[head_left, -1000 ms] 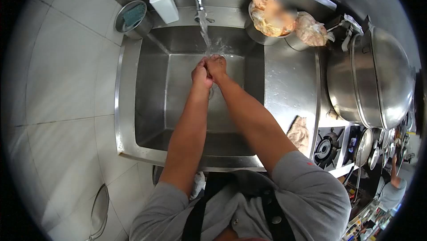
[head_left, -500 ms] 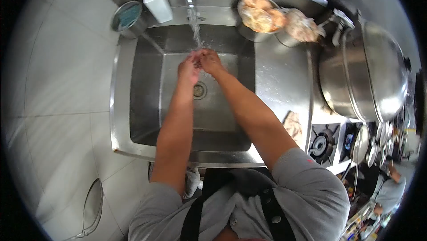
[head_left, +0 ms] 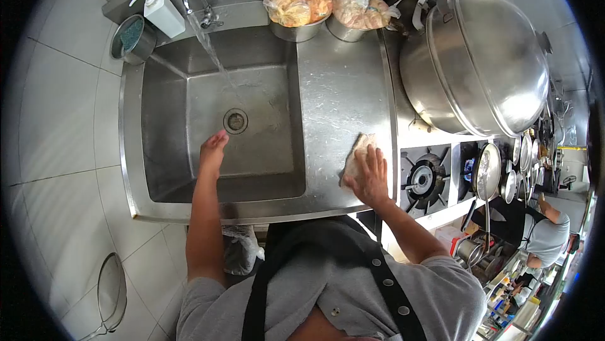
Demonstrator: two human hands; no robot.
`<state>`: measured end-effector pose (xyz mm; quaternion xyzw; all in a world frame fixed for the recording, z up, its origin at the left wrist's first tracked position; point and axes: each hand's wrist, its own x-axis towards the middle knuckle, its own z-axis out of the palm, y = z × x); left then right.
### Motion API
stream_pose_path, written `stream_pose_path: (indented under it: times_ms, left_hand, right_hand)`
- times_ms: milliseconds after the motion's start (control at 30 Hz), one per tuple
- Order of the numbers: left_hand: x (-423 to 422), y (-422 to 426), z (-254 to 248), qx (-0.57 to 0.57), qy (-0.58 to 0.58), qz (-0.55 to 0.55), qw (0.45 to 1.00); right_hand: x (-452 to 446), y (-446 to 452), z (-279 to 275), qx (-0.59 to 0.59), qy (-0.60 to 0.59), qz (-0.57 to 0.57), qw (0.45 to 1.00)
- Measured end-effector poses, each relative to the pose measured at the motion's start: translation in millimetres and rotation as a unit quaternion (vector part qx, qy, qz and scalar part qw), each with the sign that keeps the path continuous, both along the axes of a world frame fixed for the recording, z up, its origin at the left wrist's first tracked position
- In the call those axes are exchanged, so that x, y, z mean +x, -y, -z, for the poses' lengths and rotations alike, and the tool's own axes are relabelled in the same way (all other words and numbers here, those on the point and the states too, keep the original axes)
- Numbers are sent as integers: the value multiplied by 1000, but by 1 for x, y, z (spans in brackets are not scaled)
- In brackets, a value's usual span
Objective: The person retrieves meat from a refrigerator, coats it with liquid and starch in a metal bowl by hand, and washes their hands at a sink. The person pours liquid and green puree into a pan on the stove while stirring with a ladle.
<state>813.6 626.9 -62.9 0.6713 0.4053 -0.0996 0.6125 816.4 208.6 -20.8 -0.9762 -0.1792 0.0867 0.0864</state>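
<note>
A beige cloth [head_left: 351, 163] lies on the near part of the steel counter [head_left: 334, 89], to the right of the sink. It looks thin and soft, so it should be light, limp and hard to damage; if it is wet it may be heavier and cling to the metal, but its dampness cannot be judged. Its far end and left edge are uncovered and look the easiest places to pinch; a bunched grip through the middle should also suit.

The right hand [head_left: 370, 180] lies over the cloth's right side, fingers spread wide; whether the fingertips press or curl into it cannot be told. The left hand [head_left: 213, 152] is above the near left of the sink [head_left: 167, 177], fingers close together, with nothing visible in it; how far the palm is curled cannot be told.

Counting outward: one cloth, one sink, one drain [head_left: 236, 120], and one tap [head_left: 187, 2] with water running. At the far left are one white pump bottle [head_left: 165, 16] and one metal pot [head_left: 140, 51] with one green scouring pad [head_left: 131, 34]. At the far right edge of the sink and beyond stand two metal containers [head_left: 296, 32] topped with bagged food [head_left: 287, 8]; the bags overlap too much to count. Farther right is one large lidded pot [head_left: 476, 67], with one burner [head_left: 422, 179] plainly visible nearer.
</note>
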Motion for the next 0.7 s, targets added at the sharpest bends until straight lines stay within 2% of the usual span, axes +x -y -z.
stream_pose_path:
  times_ms: [100, 133, 200, 233, 267, 300, 333, 400, 500, 567, 600, 633, 667, 700]
  left_hand:
    - [-20, 10, -11, -4, -4, -17, 1000]
    - [-21, 10, -11, -5, 6, -14, 1000]
    - [-22, 11, -8, -6, 21, -8, 1000]
    - [-20, 14, -11, 2, 30, -3, 1000]
    - [-15, 19, -16, 8, 37, 1, 999]
    - [-10, 24, -17, 13, 43, 4, 999]
    - [-8, 29, -15, 10, 58, 8, 998]
    - [2, 41, -13, 3, 95, 24, 995]
    - [15, 86, -3, 30, 203, 21, 979]
    - [22, 139, 1, 81, 227, 112, 964]
    - [21, 177, -9, -16, 285, 117, 951]
    - [20, 205, -18, 83, 364, 214, 903]
    - [18, 238, -5, 183, 434, 264, 842]
    - [9, 261, -8, 303, 380, 371, 791]
  right_hand:
    - [21, 8, 27, -13, 14, -42, 999]
    - [49, 0, 39, -11, 28, -47, 998]
    - [133, -22, 75, 33, 135, -38, 990]
    - [177, -44, 70, 65, 126, 18, 990]
    - [216, -69, 70, 74, 157, 41, 984]
    - [242, -97, 75, 88, 129, 34, 987]
    - [247, -122, 82, 101, 100, 31, 989]
    - [203, -146, 74, 67, 96, -104, 988]
    - [118, -122, 36, 38, 70, -227, 971]
    - [75, -73, 50, 203, -45, -218, 953]
    - [58, -44, 46, 309, -148, -130, 931]
    - [47, -12, 42, 401, -252, -38, 880]
    - [41, 17, 44, 488, -188, 9, 853]
    - [36, 46, 46, 564, -115, 44, 817]
